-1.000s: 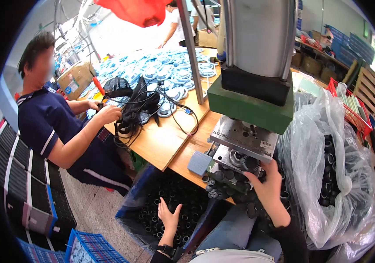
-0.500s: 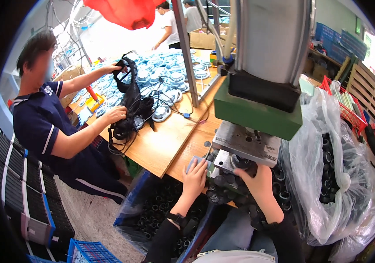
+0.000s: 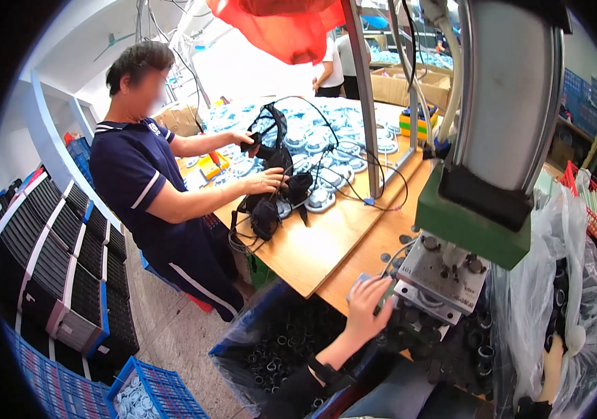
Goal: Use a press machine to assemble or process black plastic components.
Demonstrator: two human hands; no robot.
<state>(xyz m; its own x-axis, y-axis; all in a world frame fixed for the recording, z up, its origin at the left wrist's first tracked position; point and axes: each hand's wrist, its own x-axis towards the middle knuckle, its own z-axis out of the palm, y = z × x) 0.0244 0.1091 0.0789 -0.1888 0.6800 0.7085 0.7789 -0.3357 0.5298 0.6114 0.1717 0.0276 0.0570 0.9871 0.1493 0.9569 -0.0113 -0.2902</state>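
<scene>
This looks like a factory workshop. A press (image 3: 504, 105) with a green block stands at the right of the frame beside a wooden surface (image 3: 305, 255). Blue-and-white parts (image 3: 316, 136) lie heaped along upper centre. A bin (image 3: 246, 325) of black rings (image 3: 270, 364) sits at lower centre, a plastic bag (image 3: 518, 300) at lower right. Stacked black trays (image 3: 68, 251) and a blue crate (image 3: 176, 392) fill the left, and a co-worker (image 3: 141, 171) stands at the surface, with more people (image 3: 330, 66) at the top.

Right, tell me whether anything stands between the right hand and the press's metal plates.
Yes: folds of the clear plastic bag beside the right hand, then loose black rings nearer the metal plates.
</scene>
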